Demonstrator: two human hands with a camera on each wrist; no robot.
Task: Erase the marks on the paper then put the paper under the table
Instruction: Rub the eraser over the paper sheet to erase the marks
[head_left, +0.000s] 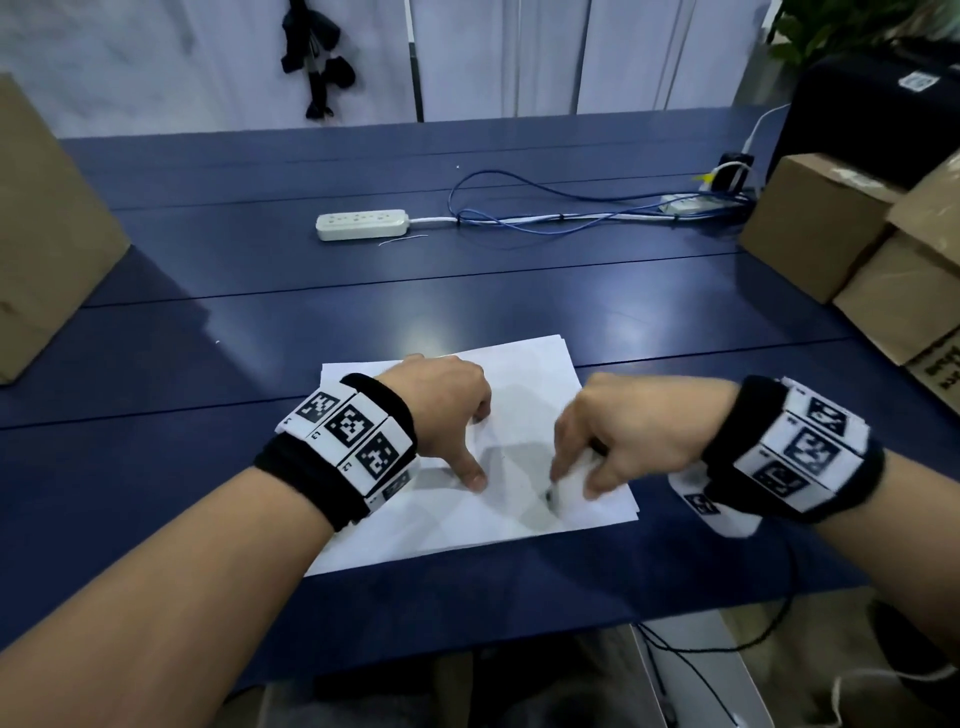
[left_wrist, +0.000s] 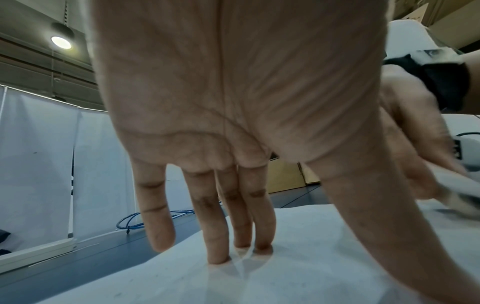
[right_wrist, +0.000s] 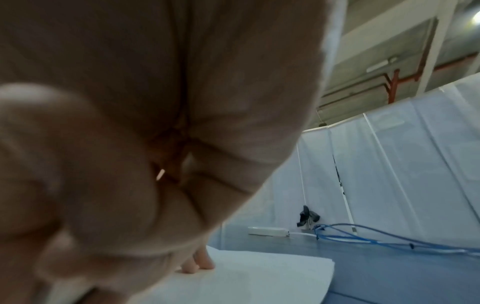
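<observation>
Left hand (head_left: 441, 410) presses splayed fingers on creased white paper (head_left: 524, 379); right hand (head_left: 618, 441) grips a white eraser (head_left: 569, 486).

Bare forearms; black wristbands (head_left: 337, 483) on both wrists, ringed with white square-coded marker blocks (head_left: 800, 447).

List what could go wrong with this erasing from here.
1. The paper could crease or tear: only the left hand pins it with fingertips and thumb, while the right hand rubs the eraser close to the near right corner, which nothing holds down.
2. The sheet lies near the table front edge, so a hard stroke might push it off.
3. The eraser's tip looks dark, so it might smear.
</observation>
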